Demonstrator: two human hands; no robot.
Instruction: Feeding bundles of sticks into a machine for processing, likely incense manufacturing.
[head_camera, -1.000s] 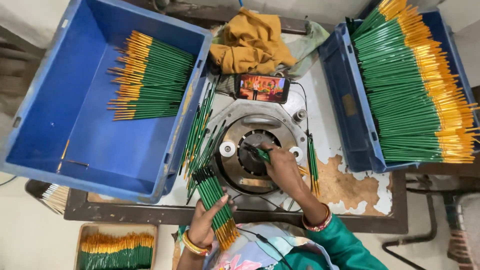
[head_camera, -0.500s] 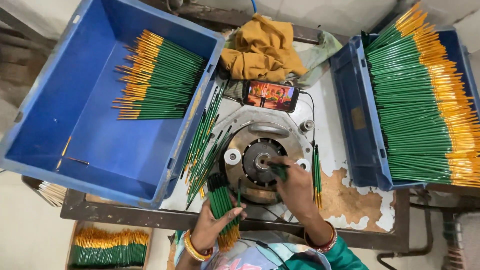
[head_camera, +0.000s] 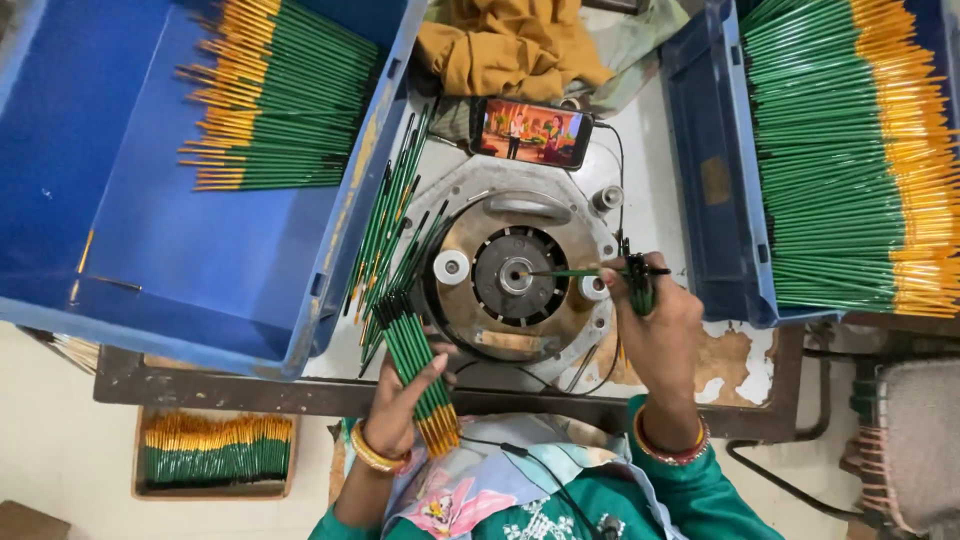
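My left hand (head_camera: 398, 400) grips a bundle of green pencils (head_camera: 415, 355) with orange ends, held at the table's front edge beside the round metal machine (head_camera: 512, 270). My right hand (head_camera: 652, 320) holds a single green pencil (head_camera: 570, 272) level, its tip pointing into the centre hole of the machine's dark disc. A few more green pencils stick up out of that same fist. Loose green pencils (head_camera: 388, 225) lie fanned on the table to the left of the machine.
A big blue crate (head_camera: 150, 270) at left holds a stack of green pencils (head_camera: 275, 95). Another blue crate (head_camera: 712, 180) at right is packed with them. A phone (head_camera: 530, 132) with a lit screen and a mustard cloth (head_camera: 510, 45) lie behind the machine. A wooden tray of pencils (head_camera: 215, 450) sits below.
My right hand has shifted from over the disc to its right side and now points one pencil into the centre. The left hand keeps its bundle. The view has moved closer.
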